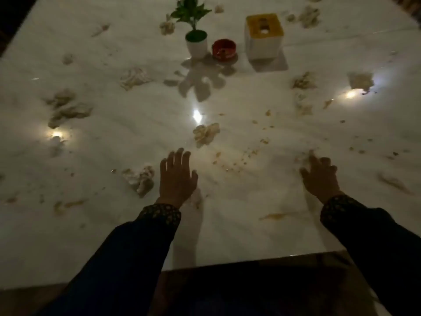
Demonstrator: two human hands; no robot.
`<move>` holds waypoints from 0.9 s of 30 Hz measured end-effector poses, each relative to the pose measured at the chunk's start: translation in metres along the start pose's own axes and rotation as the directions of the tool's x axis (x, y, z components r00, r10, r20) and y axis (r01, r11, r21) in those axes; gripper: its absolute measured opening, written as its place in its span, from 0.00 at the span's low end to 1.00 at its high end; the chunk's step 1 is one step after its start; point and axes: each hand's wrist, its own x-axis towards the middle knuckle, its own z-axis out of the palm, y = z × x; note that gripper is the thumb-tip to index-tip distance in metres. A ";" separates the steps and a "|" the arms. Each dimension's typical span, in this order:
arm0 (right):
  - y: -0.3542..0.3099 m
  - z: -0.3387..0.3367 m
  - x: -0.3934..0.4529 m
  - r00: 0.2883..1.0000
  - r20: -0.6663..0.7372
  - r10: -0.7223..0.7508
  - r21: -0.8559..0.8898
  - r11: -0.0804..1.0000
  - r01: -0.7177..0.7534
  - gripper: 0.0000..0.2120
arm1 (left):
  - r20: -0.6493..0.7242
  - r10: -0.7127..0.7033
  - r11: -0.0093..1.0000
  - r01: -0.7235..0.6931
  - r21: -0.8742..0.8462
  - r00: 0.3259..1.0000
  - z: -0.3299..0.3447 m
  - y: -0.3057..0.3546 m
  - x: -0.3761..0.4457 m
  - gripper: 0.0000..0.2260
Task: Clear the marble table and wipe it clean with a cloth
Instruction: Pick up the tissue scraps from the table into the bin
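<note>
The white marble table (pixel 227 229) is dimly lit and strewn with several crumpled, stained tissues and yellowish crumbs and smears. My left hand (pixel 175 179) hovers over the near middle with fingers spread, holding nothing. One crumpled tissue (pixel 141 180) lies just to its left and another tissue (pixel 206 133) lies just beyond its fingertips. My right hand (pixel 320 176) reaches out at the right, fingers apart, its fingertips at a faint blurred scrap (pixel 304 156). No cloth is in view.
At the back middle stand a small potted plant (pixel 196 43), a red ashtray (pixel 224 49) and a yellow-topped tissue box (pixel 264 35). More crumpled tissues lie at the left (pixel 66 108) and right (pixel 361 82). The table's near edge (pixel 250 262) is close to my body.
</note>
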 end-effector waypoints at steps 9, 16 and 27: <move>-0.132 0.023 -0.048 0.877 -0.139 -0.461 0.320 0.817 0.480 0.18 | 0.244 -0.576 0.781 0.613 -0.119 0.780 0.004 -0.060 -0.024 0.31; -0.198 0.031 -0.069 0.784 -0.175 -0.596 0.427 0.671 0.606 0.09 | 0.056 -0.494 0.812 0.484 -0.326 0.867 0.003 -0.089 -0.033 0.14; -0.308 0.015 0.020 0.777 -0.096 -0.622 0.110 0.769 0.629 0.09 | 0.053 -0.174 0.891 0.180 -0.417 0.983 0.004 -0.138 -0.025 0.03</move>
